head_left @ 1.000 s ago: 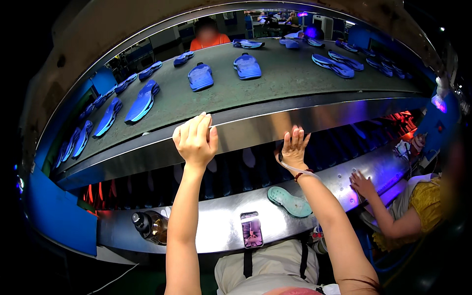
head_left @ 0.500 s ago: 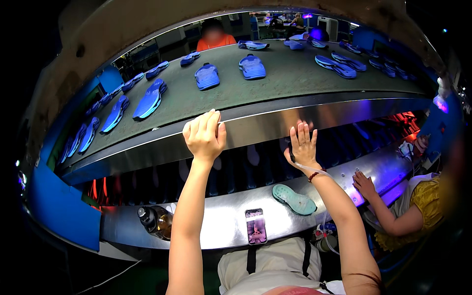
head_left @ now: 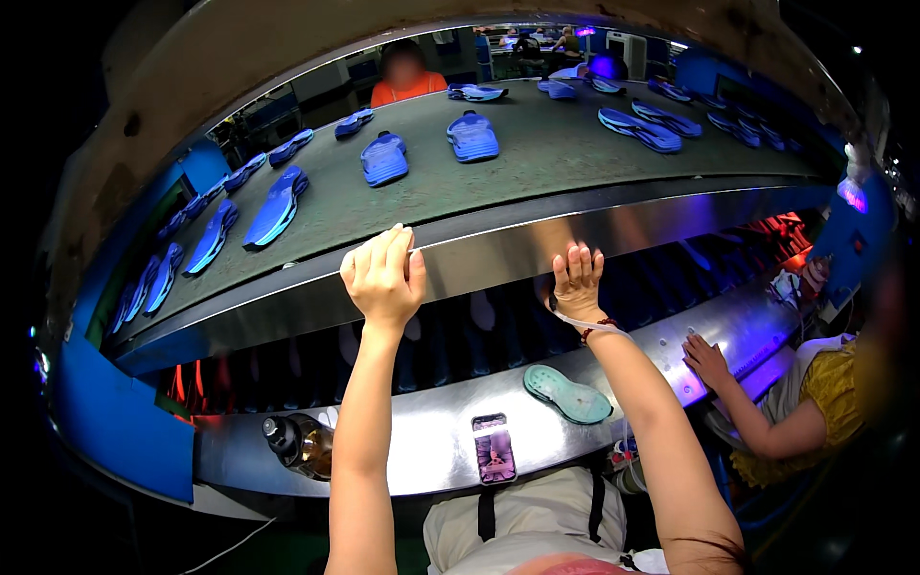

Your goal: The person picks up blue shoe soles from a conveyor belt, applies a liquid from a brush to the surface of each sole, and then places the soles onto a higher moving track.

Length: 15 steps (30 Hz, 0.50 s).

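Observation:
My left hand [head_left: 383,278] rests against the metal rail [head_left: 479,259] along the near side of the upper conveyor. Its fingertips lie over the rail's top edge, with the thumb apart, and no loose object shows in it. Lower and to the right, my right hand [head_left: 578,287] has its fingers stretched upward at the rail's front face. A thin pale cord and a dark red bead bracelet circle that wrist. Beyond the rail, blue shoe soles [head_left: 385,159] with lighter blue edges lie spaced out on the green conveyor belt [head_left: 422,196].
Below, a shiny metal ledge [head_left: 412,455] holds a phone [head_left: 494,450], a pale green sole [head_left: 567,395] and a dark-capped bottle [head_left: 305,447]. Several dark soles sit in the shadowed lower level. A co-worker's hand [head_left: 706,362] touches the ledge at right; a person in orange [head_left: 407,88] is across the belt.
The whole view has shifted slightly, so the belt and soles appear a little further left and the near rail lower. Both hands keep their places at the rail.

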### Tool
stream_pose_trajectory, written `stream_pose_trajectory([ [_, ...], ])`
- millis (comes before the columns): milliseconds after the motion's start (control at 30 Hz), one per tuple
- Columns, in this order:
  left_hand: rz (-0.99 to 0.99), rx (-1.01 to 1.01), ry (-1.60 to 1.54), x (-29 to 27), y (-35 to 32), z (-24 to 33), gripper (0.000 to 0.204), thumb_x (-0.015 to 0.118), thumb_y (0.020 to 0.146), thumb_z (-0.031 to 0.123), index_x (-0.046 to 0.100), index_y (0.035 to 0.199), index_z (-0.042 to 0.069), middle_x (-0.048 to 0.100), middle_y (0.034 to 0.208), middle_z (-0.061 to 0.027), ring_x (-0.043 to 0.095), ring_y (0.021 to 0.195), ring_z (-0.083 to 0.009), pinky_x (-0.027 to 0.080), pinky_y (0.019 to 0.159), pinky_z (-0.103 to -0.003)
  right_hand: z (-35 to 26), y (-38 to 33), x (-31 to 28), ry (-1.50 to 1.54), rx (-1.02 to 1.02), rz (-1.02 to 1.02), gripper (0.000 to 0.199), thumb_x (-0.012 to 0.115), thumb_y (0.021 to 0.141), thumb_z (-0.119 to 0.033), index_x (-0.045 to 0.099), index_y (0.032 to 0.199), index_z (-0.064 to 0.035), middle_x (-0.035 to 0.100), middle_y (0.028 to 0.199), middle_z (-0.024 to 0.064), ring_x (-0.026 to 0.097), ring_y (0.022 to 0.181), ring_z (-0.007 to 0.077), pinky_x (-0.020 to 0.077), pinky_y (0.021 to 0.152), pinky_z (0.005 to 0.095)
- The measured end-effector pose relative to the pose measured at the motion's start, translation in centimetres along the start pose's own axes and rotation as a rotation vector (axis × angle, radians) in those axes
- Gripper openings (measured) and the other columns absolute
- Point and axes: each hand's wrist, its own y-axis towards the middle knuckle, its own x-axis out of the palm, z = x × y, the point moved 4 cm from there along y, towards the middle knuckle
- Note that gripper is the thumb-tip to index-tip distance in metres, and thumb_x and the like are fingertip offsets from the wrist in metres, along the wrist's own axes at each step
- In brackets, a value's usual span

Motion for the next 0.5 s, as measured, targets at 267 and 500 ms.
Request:
stream_pose_trajectory([
  [267,0.005,0.004,-0.005,0.41,-0.09,0.05,0.023,0.052,0.075,0.027,0.063,0.088,0.011,0.062,0.093,0.0006,0.054,0.084,-0.0155,0.033,0.081,-0.030,0.24,-0.16,0.22,-0.056,0.006,0.027,0.073,0.061,0.074,-0.012,0.018,0.133,-0.0153,0.016,0.140,0.0086,0.015,0.131,0.0266,0.0130,0.104,0.0467],
  [500,0.006,-0.001,-0.011,0.40,0.01,0.29,0.022,0.052,0.075,0.026,0.063,0.088,0.011,0.062,0.092,0.0005,0.054,0.085,-0.0158,0.032,0.081,-0.030,0.47,-0.31,0.37,-0.053,-0.005,0.034,0.075,0.060,0.071,-0.010,0.018,0.133,-0.0150,0.016,0.140,0.0087,0.014,0.131,0.0267,0.0111,0.105,0.0469],
])
